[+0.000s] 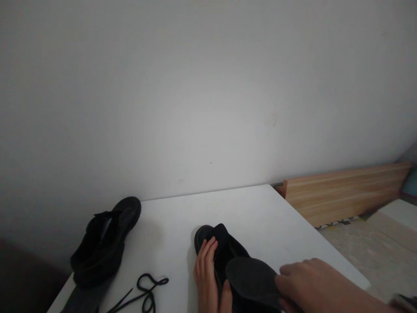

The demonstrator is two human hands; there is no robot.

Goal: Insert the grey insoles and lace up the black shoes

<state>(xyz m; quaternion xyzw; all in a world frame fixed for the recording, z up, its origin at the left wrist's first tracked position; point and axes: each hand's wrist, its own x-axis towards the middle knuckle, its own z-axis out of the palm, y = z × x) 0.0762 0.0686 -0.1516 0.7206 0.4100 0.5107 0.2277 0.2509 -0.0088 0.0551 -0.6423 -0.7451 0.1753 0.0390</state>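
Note:
A black shoe [224, 250] lies on the white table [260, 217] near its front edge, toe pointing away from me. My left hand [206, 274] rests against the shoe's left side, fingers curled round it. My right hand [309, 284] grips a dark oval insole [250, 278] by its right edge and holds it over the shoe's opening. A second black shoe [104, 241] lies on its side at the table's left, apart from both hands.
A loose black shoelace [143, 293] lies coiled on the table between the two shoes. A plain white wall [208, 87] rises right behind the table. To the right, a wooden board [345, 191] leans low along the wall above a pale floor.

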